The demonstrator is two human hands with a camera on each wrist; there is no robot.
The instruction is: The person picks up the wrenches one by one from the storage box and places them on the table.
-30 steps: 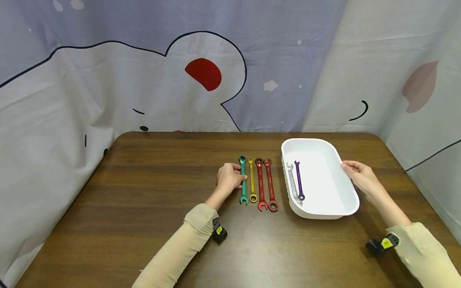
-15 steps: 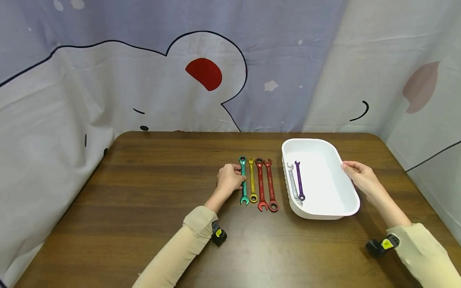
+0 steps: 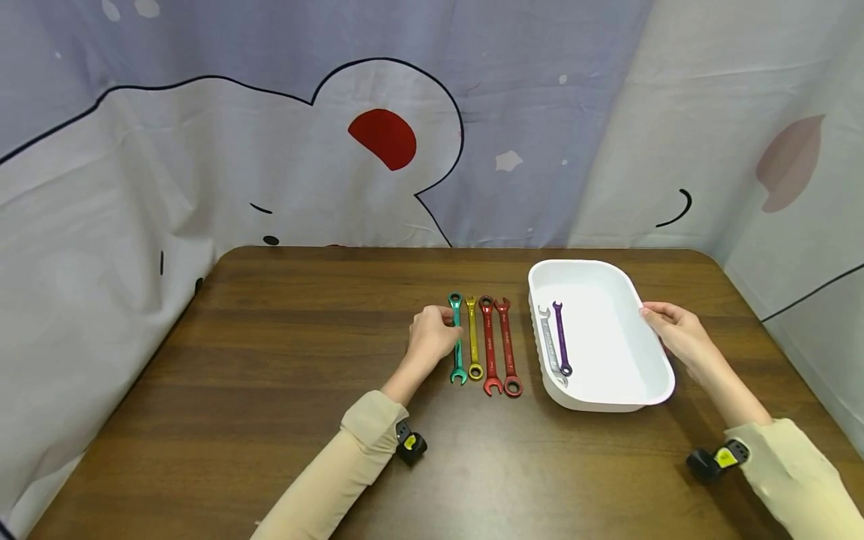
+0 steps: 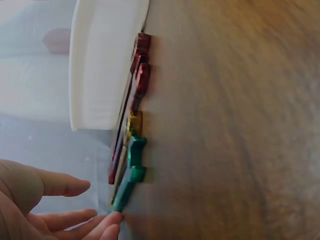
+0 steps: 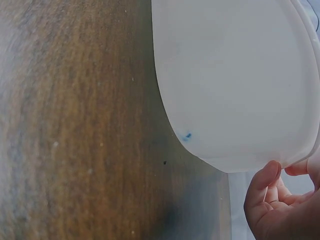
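My left hand [image 3: 432,335] is at the green wrench [image 3: 457,356], the leftmost of a row on the table. In the left wrist view its fingertips touch or nearly touch the green wrench [image 4: 131,182], while the thumb [image 4: 70,185] stays apart from it. To the right lie a yellow wrench [image 3: 473,337] and two red wrenches [image 3: 489,349], side by side. My right hand [image 3: 678,334] pinches the right rim of a white plastic tray [image 3: 621,352]. A silver wrench [image 3: 549,345] and a purple wrench [image 3: 560,337] lie in the tray along its left side.
The brown wooden table [image 3: 270,360] extends left of the wrenches and toward the front. Behind it hangs a printed curtain [image 3: 526,135] that reaches the table's back edge. A camera strap sits on each wrist.
My left hand has shifted very slightly over the green wrench, its forearm a little to the right. The wrenches, the tray and my right hand look unmoved.
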